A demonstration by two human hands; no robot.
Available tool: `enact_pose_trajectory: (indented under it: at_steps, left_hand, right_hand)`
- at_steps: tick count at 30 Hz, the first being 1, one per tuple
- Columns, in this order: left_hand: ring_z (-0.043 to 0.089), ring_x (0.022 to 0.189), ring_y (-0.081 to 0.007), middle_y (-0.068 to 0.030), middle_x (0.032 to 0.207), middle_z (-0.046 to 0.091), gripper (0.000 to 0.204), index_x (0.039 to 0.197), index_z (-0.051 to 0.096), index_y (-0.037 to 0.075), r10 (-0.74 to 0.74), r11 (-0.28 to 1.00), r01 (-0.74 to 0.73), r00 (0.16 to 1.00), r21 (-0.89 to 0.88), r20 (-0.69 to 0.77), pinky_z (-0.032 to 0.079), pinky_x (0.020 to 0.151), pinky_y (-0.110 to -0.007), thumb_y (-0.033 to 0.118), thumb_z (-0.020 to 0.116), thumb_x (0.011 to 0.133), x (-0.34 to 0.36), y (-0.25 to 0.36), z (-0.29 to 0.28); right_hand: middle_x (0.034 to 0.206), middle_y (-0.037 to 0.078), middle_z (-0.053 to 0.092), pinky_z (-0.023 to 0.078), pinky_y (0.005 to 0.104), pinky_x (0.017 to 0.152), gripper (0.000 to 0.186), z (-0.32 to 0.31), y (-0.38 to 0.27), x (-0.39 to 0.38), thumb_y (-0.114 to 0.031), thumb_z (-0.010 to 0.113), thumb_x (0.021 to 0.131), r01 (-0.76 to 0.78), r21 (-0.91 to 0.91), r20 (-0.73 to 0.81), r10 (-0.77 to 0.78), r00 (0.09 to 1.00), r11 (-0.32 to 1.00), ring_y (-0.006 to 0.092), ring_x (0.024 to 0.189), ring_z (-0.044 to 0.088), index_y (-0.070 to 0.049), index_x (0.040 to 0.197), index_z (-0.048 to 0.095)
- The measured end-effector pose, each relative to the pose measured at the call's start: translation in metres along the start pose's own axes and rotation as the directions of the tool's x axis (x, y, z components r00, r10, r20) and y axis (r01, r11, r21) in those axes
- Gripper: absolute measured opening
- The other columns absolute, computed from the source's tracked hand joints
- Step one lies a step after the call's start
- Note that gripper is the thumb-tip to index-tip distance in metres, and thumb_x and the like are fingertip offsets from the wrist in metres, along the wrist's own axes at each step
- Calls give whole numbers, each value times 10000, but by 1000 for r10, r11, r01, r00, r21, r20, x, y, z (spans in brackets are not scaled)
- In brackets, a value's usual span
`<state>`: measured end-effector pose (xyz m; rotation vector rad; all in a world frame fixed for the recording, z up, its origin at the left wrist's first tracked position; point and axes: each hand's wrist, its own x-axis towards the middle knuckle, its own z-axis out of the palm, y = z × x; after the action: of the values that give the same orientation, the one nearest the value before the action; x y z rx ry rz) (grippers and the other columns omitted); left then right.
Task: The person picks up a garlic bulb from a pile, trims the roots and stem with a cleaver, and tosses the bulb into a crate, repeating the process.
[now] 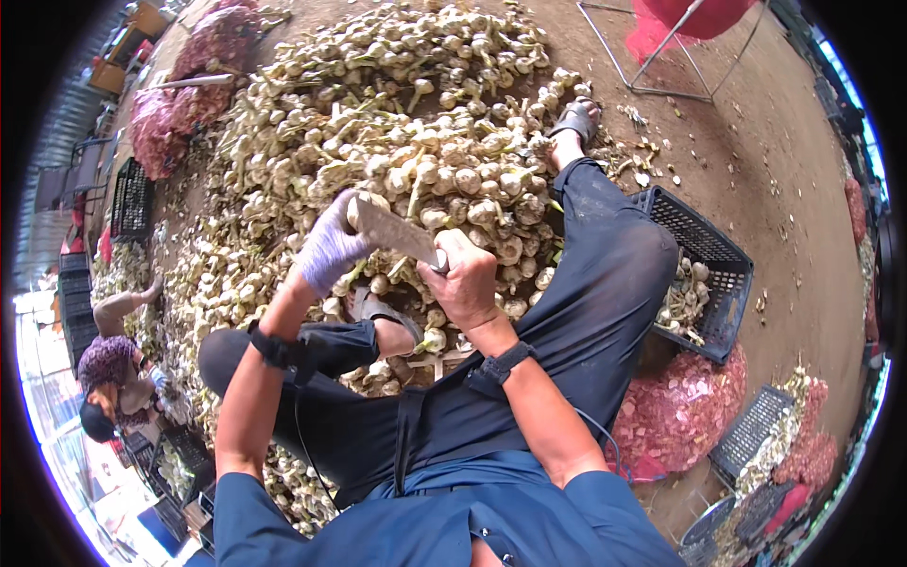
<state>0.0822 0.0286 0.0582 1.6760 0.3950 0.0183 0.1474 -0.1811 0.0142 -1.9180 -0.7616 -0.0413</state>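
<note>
In front of my chest, my left hand (pixel 333 248), in a light purple glove, grips a garlic bulb (pixel 365 201) near its fingertips, partly hidden by a wide, dull blade. My right hand (pixel 463 279) is bare and closed around the handle of this knife (pixel 402 236), whose far end lies against the bulb. A big heap of garlic (pixel 397 142) with stems covers the ground around my sandalled feet. Beside my bent right knee, a black plastic crate (pixel 709 255) holds some trimmed garlic.
A pink mesh sack (pixel 685 411) sits below the crate. More pink sacks (pixel 179 132) and black crates (pixel 132 198) are at left, where a co-worker (pixel 111 369) sits. A metal stand (pixel 624 80) with red sacking is at top right; brown floor (pixel 784 283) runs along the right.
</note>
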Motion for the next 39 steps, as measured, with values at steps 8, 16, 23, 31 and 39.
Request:
enact_pose_trajectory:
  at_steps: [8,16,23,31,39]
  left_hand:
    - [550,1126,-132,-89,1275,571,745,1443,379,4,100,947,-103,995,303,26,464,989,-282,65,748,799,-65,-35,10]
    - [543,1063,-91,-12,1168,591,579,1320,517,48,-17,981,29,998,-192,65,472,956,-269,158,761,806,-46,-41,24]
    - [584,1065,-159,-63,1178,620,502,1303,536,31,99,980,-110,992,166,74,483,955,-303,136,715,847,-44,-37,27]
    - [583,870,-121,-38,964,646,315,1057,621,27,15,960,-16,1000,278,7,496,785,-282,132,735,782,-42,-33,38]
    - [573,936,-89,-10,1025,635,534,1235,555,25,51,998,-54,995,-37,-84,489,864,-263,137,759,754,-60,16,45]
  right_hand:
    - [814,144,626,509,410,595,293,-1,-17,-16,-249,732,742,355,27,72,-356,932,934,326,712,652,-32,915,638]
    - [721,147,569,484,415,549,293,11,-4,-17,-317,683,828,346,28,79,-347,934,938,342,642,629,-50,789,567]
    - [696,146,555,467,417,517,338,16,9,-14,-338,621,896,240,-23,11,-240,971,971,339,608,608,-56,724,551]
    - [683,145,597,480,421,515,289,40,42,-28,-283,630,896,160,-42,-43,-162,986,986,342,593,622,-55,723,590]
    - [647,96,646,496,356,506,220,56,58,-27,-227,683,880,-423,346,64,429,901,837,195,504,589,-25,797,657]
